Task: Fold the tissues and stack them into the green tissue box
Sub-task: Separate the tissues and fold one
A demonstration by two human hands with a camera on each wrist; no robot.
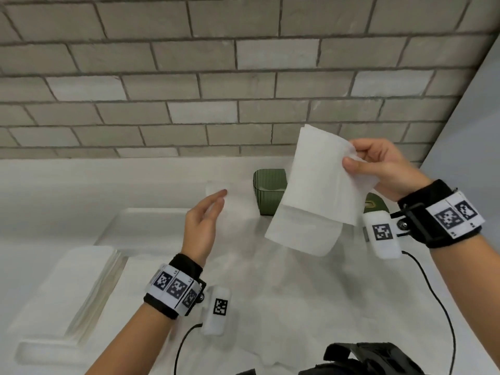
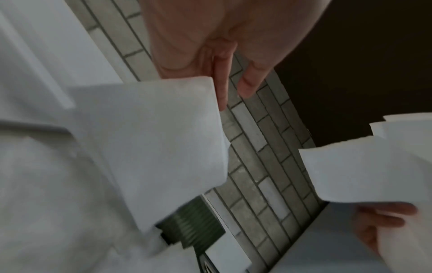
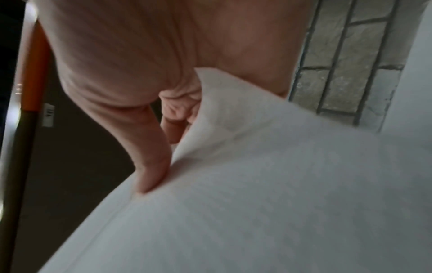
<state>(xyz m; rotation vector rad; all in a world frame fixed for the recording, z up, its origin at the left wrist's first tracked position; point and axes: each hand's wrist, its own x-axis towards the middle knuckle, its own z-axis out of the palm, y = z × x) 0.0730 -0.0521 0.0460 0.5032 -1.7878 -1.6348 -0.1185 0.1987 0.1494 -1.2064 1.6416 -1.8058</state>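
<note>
The right hand (image 1: pixel 384 169) pinches a folded tissue (image 1: pixel 319 190) by its edge between thumb and fingers, holding it in the air at about two o'clock, in front of the green tissue box (image 1: pixel 266 193) that stands near the brick wall (image 1: pixel 189 77). The left hand (image 1: pixel 203 226), at nine o'clock from the tissue, is empty with relaxed fingers. This looks like the folding step; next the free hand likely needs to catch the hanging lower edge.
</note>
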